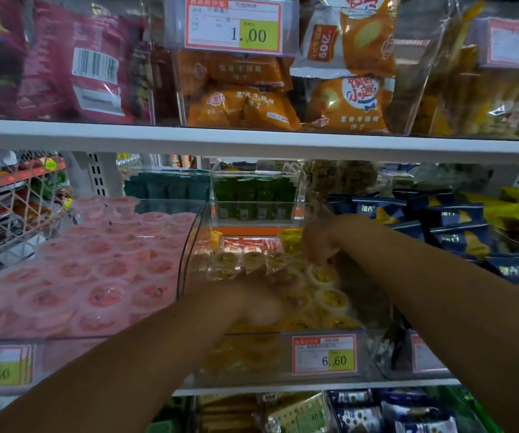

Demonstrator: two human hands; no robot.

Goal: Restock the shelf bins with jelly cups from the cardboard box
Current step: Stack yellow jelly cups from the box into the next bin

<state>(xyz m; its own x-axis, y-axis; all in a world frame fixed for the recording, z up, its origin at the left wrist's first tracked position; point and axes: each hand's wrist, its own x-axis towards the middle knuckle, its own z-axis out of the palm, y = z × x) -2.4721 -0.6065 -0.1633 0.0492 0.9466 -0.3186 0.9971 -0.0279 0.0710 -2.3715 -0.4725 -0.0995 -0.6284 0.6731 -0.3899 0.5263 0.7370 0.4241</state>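
Both arms reach into a clear plastic shelf bin (189, 245) on the middle shelf, which holds yellow jelly cups (331, 300) lying close together in a loose layer, foil lids up. The left hand (258, 295) sits low over the front of that pile, smeared by motion blur, so I cannot tell how its fingers lie. The right hand (319, 242) is further back in the same bin, its fingers bent downward with the tips among the cups; I cannot tell whether they pinch one. A price tag reading 6.60 (324, 354) is fixed to the bin's front wall. Just beside it on the left, a second clear bin (49, 345) is packed with pink jelly cups (102, 270). Behind the yellow cups, a smaller clear box holds green packets (255, 195). Blue snack packets (458, 239) are stacked to the right. On the shelf above, a clear bin holds orange snack packets (239, 107) under a tag reading 1.00 (233, 25).
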